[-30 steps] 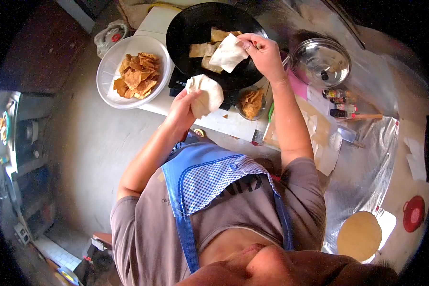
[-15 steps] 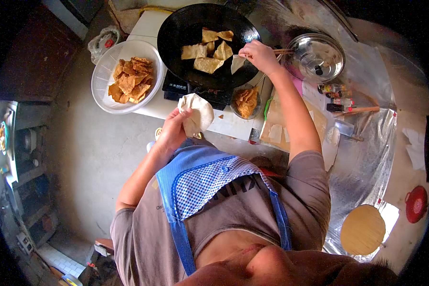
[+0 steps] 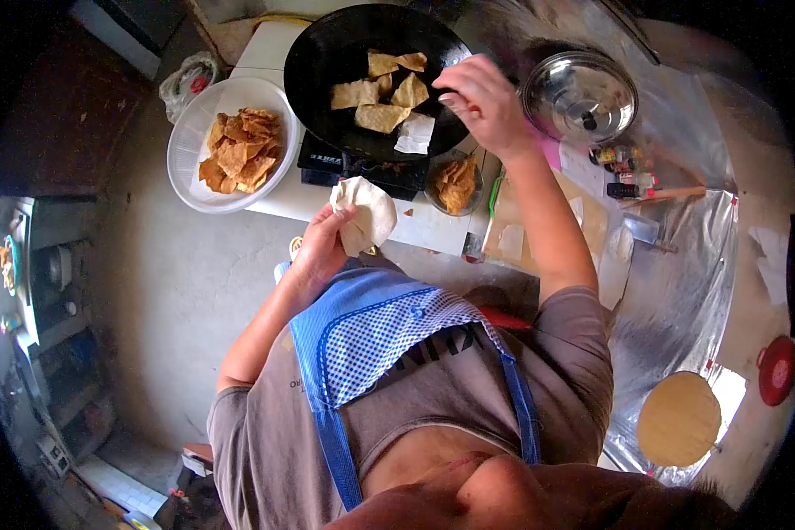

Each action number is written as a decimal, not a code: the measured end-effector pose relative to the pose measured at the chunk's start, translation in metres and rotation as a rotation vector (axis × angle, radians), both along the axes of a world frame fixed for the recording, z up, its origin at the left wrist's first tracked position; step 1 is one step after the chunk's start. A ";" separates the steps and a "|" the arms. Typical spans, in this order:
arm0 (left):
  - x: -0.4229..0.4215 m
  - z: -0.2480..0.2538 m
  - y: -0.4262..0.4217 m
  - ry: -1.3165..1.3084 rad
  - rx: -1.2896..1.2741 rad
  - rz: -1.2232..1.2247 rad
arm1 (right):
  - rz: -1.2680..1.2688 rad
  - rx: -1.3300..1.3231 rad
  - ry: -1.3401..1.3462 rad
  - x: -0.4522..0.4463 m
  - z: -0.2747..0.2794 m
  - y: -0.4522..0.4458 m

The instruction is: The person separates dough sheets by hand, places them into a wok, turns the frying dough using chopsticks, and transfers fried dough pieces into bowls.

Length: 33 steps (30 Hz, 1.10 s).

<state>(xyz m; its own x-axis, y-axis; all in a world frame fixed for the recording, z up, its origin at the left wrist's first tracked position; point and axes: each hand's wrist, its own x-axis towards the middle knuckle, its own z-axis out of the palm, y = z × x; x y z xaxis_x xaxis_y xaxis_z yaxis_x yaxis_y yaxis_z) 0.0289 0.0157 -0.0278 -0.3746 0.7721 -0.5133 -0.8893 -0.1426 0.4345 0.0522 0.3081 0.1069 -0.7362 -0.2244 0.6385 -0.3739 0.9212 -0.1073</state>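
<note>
My left hand (image 3: 324, 243) pinches a floppy stack of pale dough sheets (image 3: 366, 216) in front of the stove. Above the right rim of a black wok (image 3: 313, 66) is my right hand (image 3: 486, 102), thumb and forefinger apart, other fingers curled round chopsticks (image 3: 474, 111), of which only a small end shows. Several browned pieces (image 3: 381, 117) lie in the wok. Near its lower edge is a white sheet (image 3: 415, 133), flat and untouched by either hand.
Left of the wok, a white plastic basket (image 3: 182, 159) holds fried chips. A small bowl of chips (image 3: 456, 185) is below the wok. Rightward are a steel bowl (image 3: 609, 66), small bottles (image 3: 623, 168), a board with sheets (image 3: 539, 225) and a cleaver (image 3: 642, 228).
The white sheet has left my right hand and lies in the wok. My right thumb and forefinger have parted. My left hand moved down and left from the wok, still with the sheets.
</note>
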 end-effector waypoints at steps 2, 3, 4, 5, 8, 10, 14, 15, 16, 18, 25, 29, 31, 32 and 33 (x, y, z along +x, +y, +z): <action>0.000 -0.003 0.000 -0.006 0.024 0.012 | -0.031 0.000 0.065 0.010 0.004 0.004; 0.000 -0.002 0.000 -0.005 0.024 0.012 | -0.121 -0.290 -0.010 0.019 0.001 0.004; 0.000 -0.001 -0.001 -0.004 0.014 0.013 | -0.210 -0.579 -0.084 0.026 -0.005 0.004; -0.001 0.000 -0.002 -0.002 0.006 0.015 | -0.265 -0.661 -0.061 0.027 -0.014 0.005; -0.002 0.008 -0.002 -0.012 -0.064 0.026 | -0.403 -0.920 -0.216 0.041 -0.059 0.026; -0.002 0.009 0.000 -0.015 -0.057 0.028 | -0.455 -1.099 -0.193 0.040 -0.084 0.033; -0.002 0.006 0.002 -0.013 -0.050 0.022 | -0.443 -1.199 -0.217 0.038 -0.122 0.048; -0.002 0.006 0.002 -0.011 -0.053 0.019 | -0.454 -1.121 -0.193 0.038 -0.124 0.050; -0.002 0.006 0.003 -0.015 -0.048 0.018 | -0.456 -1.125 -0.192 0.038 -0.124 0.053; -0.002 0.005 0.003 -0.020 -0.046 0.015 | -0.559 -0.988 -0.117 0.038 -0.120 0.059; -0.005 0.000 0.004 -0.025 -0.032 0.032 | -0.447 -1.090 -0.031 0.022 -0.105 0.038; -0.007 0.003 0.003 0.000 -0.052 0.016 | -0.462 -1.087 -0.061 -0.013 -0.142 0.040; -0.007 0.005 0.003 -0.014 -0.056 0.018 | -0.454 -1.077 -0.045 -0.028 -0.141 0.034; -0.007 0.006 0.002 -0.030 -0.058 0.019 | -0.454 -1.080 -0.047 -0.030 -0.139 0.033; -0.008 0.004 0.000 -0.031 -0.061 0.019 | -0.416 -1.099 -0.027 -0.032 -0.134 0.032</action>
<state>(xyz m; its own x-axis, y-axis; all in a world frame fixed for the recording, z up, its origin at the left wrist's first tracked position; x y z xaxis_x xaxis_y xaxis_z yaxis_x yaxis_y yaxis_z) 0.0210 0.0160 -0.0243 -0.3725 0.7316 -0.5709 -0.8996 -0.1337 0.4157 0.0201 0.3401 -0.0273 -0.6392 0.6984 0.3220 -0.0514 0.3789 -0.9240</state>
